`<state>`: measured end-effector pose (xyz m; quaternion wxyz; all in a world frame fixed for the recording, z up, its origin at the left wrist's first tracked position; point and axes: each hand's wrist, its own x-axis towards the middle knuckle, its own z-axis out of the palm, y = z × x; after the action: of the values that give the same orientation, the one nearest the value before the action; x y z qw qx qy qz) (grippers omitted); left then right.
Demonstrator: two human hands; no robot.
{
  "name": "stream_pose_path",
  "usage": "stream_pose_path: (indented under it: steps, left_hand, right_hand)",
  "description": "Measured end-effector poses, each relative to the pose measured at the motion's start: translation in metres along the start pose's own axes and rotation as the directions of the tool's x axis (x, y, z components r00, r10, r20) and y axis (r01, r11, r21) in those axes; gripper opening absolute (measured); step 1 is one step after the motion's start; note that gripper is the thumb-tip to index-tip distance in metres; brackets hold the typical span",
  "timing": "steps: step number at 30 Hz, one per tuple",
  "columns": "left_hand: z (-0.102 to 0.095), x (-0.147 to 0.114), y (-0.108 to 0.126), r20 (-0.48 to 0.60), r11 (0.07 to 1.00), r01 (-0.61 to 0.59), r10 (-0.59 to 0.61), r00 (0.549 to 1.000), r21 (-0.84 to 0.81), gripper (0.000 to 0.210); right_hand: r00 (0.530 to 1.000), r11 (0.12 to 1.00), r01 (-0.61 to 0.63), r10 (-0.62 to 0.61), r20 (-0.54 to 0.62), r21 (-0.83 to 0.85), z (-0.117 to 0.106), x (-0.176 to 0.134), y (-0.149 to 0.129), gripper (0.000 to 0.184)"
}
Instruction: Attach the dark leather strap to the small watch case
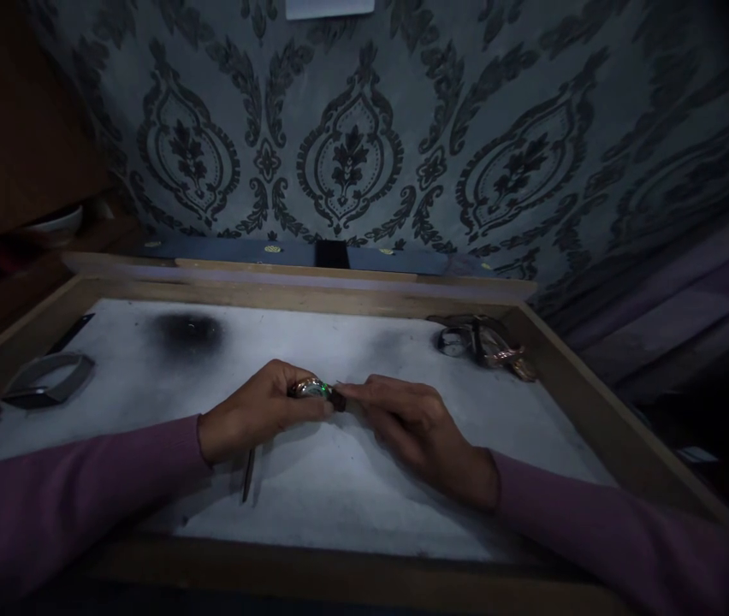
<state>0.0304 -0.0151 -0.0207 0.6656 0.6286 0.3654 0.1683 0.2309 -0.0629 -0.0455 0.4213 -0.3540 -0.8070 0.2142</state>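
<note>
Between my two hands, above the middle of a white-lined wooden tray, is a wristwatch with a shiny case and a green glint at its edge. My left hand is closed around the case, thumb along the near side. A short dark brown strap sticks out to the right of the case. My right hand pinches at that strap, its index finger stretched along the top; the thumb tip is partly hidden. Below my left wrist, a thin dark rod-like tool lies on the white lining.
The wooden tray has raised edges all round. Several watches are heaped at its back right. A grey angular band lies at the left, near a dark flat strip. Dark smudge on the lining. Patterned wall behind.
</note>
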Motion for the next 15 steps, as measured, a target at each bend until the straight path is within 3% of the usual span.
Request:
stream_pose_path:
  steps: [15]
  left_hand:
    - [0.0026,-0.0009,0.0083,-0.066,0.998,0.038,-0.042,0.997,-0.055,0.019]
  right_hand:
    - [0.999,1.0,-0.005,0.004,-0.042,-0.002,0.0042,0.0017,-0.0055,0.031]
